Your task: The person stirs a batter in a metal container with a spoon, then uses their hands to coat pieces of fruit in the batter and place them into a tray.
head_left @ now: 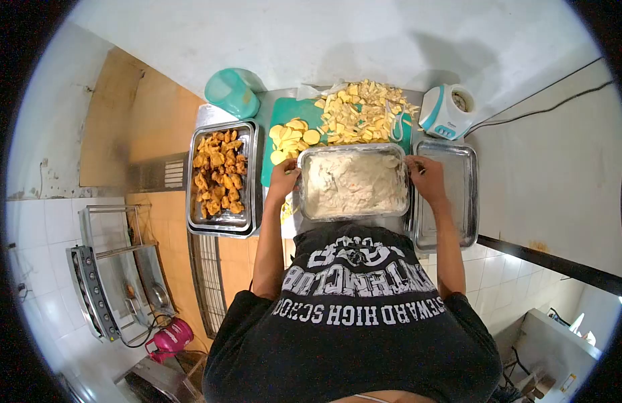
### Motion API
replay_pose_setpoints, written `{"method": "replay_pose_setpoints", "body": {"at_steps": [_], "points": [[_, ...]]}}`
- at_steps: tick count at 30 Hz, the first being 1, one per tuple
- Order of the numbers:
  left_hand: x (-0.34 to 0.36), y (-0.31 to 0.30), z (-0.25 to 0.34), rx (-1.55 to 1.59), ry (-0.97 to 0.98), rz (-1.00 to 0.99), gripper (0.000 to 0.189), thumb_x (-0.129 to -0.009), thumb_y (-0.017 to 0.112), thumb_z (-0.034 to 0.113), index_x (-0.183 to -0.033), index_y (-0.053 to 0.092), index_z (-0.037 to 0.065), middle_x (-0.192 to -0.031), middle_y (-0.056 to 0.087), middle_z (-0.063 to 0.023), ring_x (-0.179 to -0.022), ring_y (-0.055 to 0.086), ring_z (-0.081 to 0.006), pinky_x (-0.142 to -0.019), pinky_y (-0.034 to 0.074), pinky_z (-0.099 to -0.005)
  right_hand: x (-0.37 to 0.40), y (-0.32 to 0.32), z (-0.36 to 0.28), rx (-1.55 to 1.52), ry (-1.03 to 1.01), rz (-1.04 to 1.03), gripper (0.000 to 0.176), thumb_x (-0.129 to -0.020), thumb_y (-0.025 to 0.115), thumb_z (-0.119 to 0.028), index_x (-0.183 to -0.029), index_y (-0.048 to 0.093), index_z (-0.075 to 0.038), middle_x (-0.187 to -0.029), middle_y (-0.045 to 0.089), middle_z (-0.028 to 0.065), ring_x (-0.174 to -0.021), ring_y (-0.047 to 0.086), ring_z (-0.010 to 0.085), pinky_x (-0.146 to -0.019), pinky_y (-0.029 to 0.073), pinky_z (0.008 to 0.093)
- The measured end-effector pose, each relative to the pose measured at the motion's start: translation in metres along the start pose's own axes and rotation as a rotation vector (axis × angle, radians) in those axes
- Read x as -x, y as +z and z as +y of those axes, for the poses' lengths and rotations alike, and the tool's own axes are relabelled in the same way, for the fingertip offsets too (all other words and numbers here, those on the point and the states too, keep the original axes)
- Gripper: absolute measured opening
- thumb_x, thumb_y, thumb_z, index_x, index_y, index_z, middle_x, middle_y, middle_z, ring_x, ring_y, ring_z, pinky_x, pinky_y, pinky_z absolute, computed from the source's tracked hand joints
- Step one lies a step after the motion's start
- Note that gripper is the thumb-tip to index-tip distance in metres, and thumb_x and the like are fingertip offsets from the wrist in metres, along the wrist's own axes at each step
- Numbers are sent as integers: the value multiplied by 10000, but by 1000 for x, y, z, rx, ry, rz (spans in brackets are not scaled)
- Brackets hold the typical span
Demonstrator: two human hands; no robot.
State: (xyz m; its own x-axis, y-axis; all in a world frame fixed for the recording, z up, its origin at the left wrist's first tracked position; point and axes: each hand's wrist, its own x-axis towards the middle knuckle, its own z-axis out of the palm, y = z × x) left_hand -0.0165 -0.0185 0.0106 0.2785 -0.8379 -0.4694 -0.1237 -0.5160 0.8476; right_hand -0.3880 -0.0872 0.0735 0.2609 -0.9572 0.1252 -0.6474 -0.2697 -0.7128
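Gripping metal tray (354,218) of pale mixture (354,183) at opposite ends, mid-frame, with left hand (283,178) and right hand (429,177). Keep level, evenly supported, clear of yellow slices (289,138) upper left.

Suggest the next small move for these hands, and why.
Probably keep the tray level between the left hand and right hand while easing it gently toward the wearer. Both hands grip its short sides, pale, wet-looking mixture spreads across it, and its far edge sits close to the cut yellow pieces.
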Motion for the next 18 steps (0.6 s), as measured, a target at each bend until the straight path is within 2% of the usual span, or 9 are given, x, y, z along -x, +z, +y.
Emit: {"method": "replay_pose_setpoints", "body": {"at_steps": [1,4,6,7,10,12,13,15,18], "points": [[1,0,1,-4,1,5,296,-893,610,130,-1177,632,48,-1026,669,-42,-831,635,-139,-577,538,-298,2,9,2,-10,96,19,159,-893,644,-161,-934,740,-40,-865,721,165,-709,708,259,-670,551,365],[3,1,2,13,21,12,297,-894,606,128,-1179,630,46,-1027,668,-41,-846,637,-144,-578,538,-297,9,50,-5,-135,93,34,183,-884,648,-186,-944,739,-39,-899,720,166,-762,705,298,-719,550,382],[2,0,1,20,15,-6,302,-895,606,133,-1181,623,37,-1056,655,-55,-882,635,-160,-617,554,-318,9,76,-13,-126,-73,16,148,-894,660,-130,-953,732,-15,-874,733,133,-725,703,221,-634,536,306],[1,1,-1,32,12,-21,307,-896,606,138,-1183,616,29,-1085,641,-70,-919,633,-176,-656,570,-339,8,84,-24,-127,-72,18,148,-894,660,-130,-953,732,-15,-874,733,133,-725,703,221,-634,536,306],[0,0,-4,48,36,-17,311,-893,606,136,-1182,616,22,-1085,644,-80,-912,635,-177,-639,565,-341,8,97,-51,-198,-84,-124,142,-878,664,-118,-954,732,-19,-879,732,133,-751,705,224,-662,538,311],[-1,-1,-3,37,20,-23,314,-890,610,137,-1182,616,22,-1080,646,-79,-906,635,-175,-639,561,-340,5,97,-62,-272,-218,-322,197,-878,650,-203,-952,731,-39,-940,712,172,-835,691,327,-759,538,388],[0,-2,-1,24,-2,-35,317,-887,615,138,-1182,617,22,-1076,647,-77,-901,635,-174,-639,558,-338,2,93,-63,-272,-227,-325,197,-878,650,-203,-952,731,-39,-940,712,172,-835,691,327,-759,538,388],[-2,-5,-3,30,5,-27,318,-889,633,155,-1181,620,31,-1064,652,-56,-894,635,-166,-627,548,-333,-6,83,-59,-206,-239,-571,198,-883,643,-205,-954,735,-45,-934,711,177,-830,693,315,-757,535,383],[4,-4,0,19,-5,-6,306,-906,643,179,-1178,631,39,-1075,655,-30,-886,636,-155,-617,540,-324,-18,57,-51,-213,-163,-523,216,-896,614,-189,-985,729,-29,-919,719,170,-824,697,300,-772,536,379]]}}
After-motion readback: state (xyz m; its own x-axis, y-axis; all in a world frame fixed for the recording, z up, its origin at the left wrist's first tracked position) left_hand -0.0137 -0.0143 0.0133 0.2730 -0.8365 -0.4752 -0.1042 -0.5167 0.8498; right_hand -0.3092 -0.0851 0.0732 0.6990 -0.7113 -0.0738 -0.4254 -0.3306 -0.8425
